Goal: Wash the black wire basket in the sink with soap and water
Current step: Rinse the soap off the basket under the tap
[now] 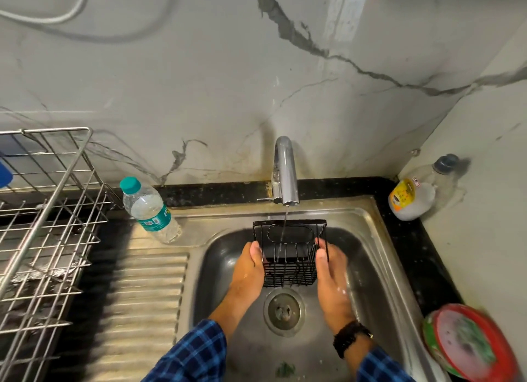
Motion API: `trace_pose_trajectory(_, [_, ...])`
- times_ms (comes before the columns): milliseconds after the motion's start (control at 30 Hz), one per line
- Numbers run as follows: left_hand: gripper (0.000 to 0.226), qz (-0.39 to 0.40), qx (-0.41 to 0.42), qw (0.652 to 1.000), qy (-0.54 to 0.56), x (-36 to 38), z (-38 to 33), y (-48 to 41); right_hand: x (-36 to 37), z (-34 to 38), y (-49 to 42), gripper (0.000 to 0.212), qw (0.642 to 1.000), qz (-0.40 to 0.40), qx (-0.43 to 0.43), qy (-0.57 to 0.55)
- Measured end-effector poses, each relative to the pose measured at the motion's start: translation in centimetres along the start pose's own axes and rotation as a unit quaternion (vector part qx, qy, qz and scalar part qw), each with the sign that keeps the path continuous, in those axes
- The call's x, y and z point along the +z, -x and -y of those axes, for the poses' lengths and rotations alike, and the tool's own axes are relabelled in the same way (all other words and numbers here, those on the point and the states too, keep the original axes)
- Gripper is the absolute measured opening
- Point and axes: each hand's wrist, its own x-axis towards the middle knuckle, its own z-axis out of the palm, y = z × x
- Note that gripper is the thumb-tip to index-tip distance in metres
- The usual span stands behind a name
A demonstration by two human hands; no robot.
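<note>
Both forearms reach in from the bottom edge, the left from 7 o'clock and the right from 5 o'clock, in blue checked sleeves (196, 353). The left hand (247, 269) grips the black wire basket (288, 253) at its 9 o'clock side, and the right hand (330, 273) grips it at 3 o'clock. Both thumbs lie on the near wires, with the fingers hidden behind. A black band (350, 339) circles the right wrist.

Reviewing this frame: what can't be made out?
All head view.
1. Fingers of the left hand and right hand: hidden behind the black wire basket; only thumbs show.
2. Round red-rimmed plastic dish: motion-blurred, cut by the right edge.
3. Yellow-labelled clear plastic bottle: label print too small.
4. Blue object behind the steel wire rack: cut by left edge.
</note>
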Motion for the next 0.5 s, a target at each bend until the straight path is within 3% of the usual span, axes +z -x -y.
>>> trace_pose_trajectory(67, [0.039,-0.021,0.014,1.000,-0.014,0.3,0.2,0.4,-0.3,0.4,-0.3,0.050,0.997,-0.058,0.034,-0.033])
trace_pose_trajectory(167, [0.031,-0.042,0.036,0.998,-0.029,0.5,0.5,1.0,-0.5,2.2,-1.6,0.071,0.995,0.087,0.054,0.020])
trace_pose_trajectory(300, [0.025,0.040,-0.083,0.979,0.183,-0.6,1.1,1.4,-1.5,2.1,-3.9,0.068,0.982,0.161,0.084,0.043])
trace_pose_trajectory(400, [0.040,0.066,-0.150,0.941,0.295,-1.5,1.0,1.4,-2.2,0.2,-3.1,0.056,0.984,0.148,0.103,0.000])
trace_pose_trajectory(500, [0.036,0.118,-0.119,0.956,0.243,-1.8,-0.5,2.0,-3.2,-0.6,-2.9,0.050,0.980,0.069,0.170,-0.076])
